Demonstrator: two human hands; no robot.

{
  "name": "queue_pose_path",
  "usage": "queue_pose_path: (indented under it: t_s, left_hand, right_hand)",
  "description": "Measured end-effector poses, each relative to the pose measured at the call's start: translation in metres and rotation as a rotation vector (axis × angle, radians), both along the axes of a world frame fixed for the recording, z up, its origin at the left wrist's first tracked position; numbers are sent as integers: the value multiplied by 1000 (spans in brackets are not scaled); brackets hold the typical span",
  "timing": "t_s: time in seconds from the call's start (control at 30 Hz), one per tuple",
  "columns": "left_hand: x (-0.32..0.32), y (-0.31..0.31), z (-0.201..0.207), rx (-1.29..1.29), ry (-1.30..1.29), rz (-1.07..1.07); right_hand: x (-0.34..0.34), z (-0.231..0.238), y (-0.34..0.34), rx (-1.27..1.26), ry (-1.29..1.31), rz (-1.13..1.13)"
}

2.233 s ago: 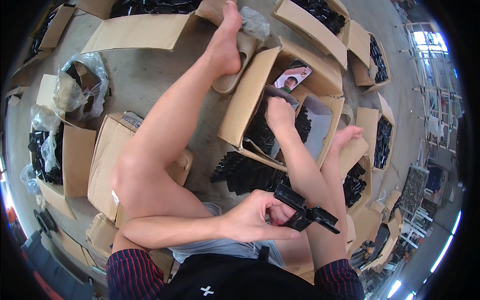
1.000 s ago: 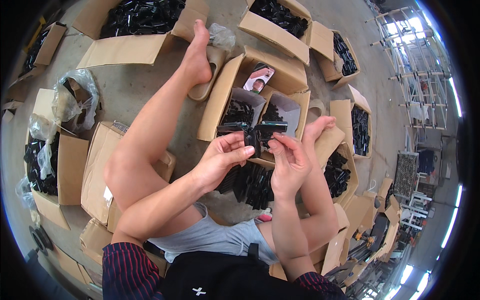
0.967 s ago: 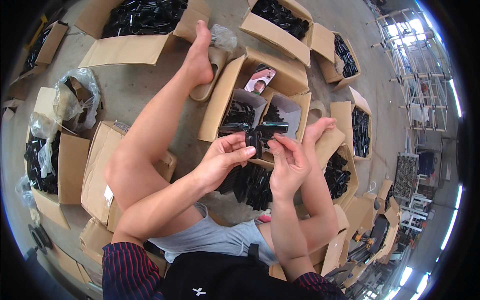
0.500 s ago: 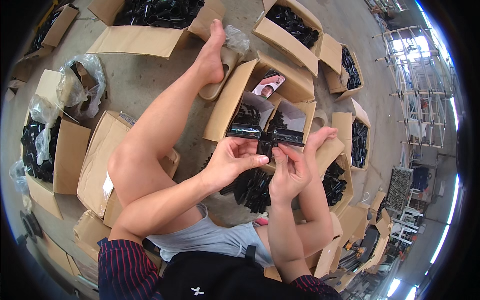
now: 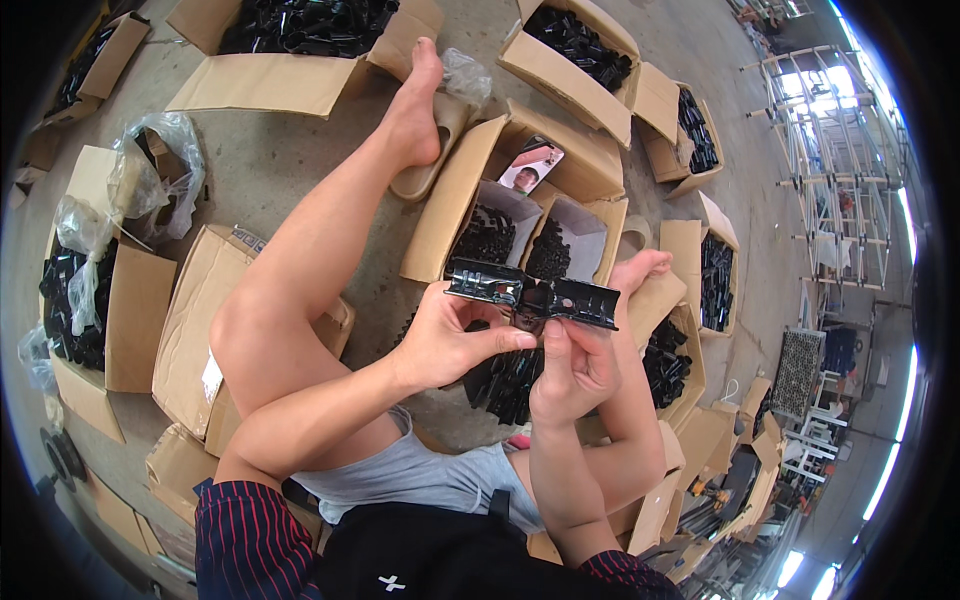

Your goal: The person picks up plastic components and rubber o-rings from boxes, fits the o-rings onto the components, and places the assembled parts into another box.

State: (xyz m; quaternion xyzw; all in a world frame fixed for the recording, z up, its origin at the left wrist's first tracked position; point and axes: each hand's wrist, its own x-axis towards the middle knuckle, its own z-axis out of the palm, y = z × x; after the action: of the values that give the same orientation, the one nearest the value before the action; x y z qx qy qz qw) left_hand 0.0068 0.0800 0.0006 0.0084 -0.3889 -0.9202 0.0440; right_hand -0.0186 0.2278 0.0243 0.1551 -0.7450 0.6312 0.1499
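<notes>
A glossy black T-shaped pipe joint (image 5: 585, 300) is held up in front of me, its open channel-like arms spreading left and right. My left hand (image 5: 445, 338) closes on its left side, with the thumb reaching along the stem. At the lower middle of the joint, my right hand (image 5: 572, 372) pinches with thumb and fingertips; any small piece between them is hidden. Just beyond stand two grey-white bins (image 5: 592, 222) inside a cardboard box (image 5: 440, 225), both containing small black parts (image 5: 487, 235). Below my hands, more black joint pieces (image 5: 500, 385) lie in a pile between my legs.
Open cartons of black parts surround me: one at the far left (image 5: 265, 85), one at the far right (image 5: 580, 95), one at the left (image 5: 140, 320). A phone (image 5: 530, 165) leans inside the middle box. Clear plastic bags (image 5: 185, 170) hang about the left carton. Metal racks (image 5: 830, 170) stand at right.
The joint has turned in my fingers, so its hollow channels now show and its right arm dips lower. Both hands remain on it. The view has shifted slightly.
</notes>
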Motion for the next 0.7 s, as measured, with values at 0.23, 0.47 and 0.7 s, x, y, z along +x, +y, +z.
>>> queue_pose_path:
  t_s: [0.23,0.47,0.7]
  left_hand:
    - [-5,2,-2,-429,-153,139]
    - [-9,10,-17,-1237,-298,140]
    - [-17,12,-38,-115,-574,-198]
  right_hand:
    - [-9,1,-15,-41,-249,45]
    - [-25,-53,-10,-309,-955,-10]
    - [-34,-56,6,-423,-1146,72]
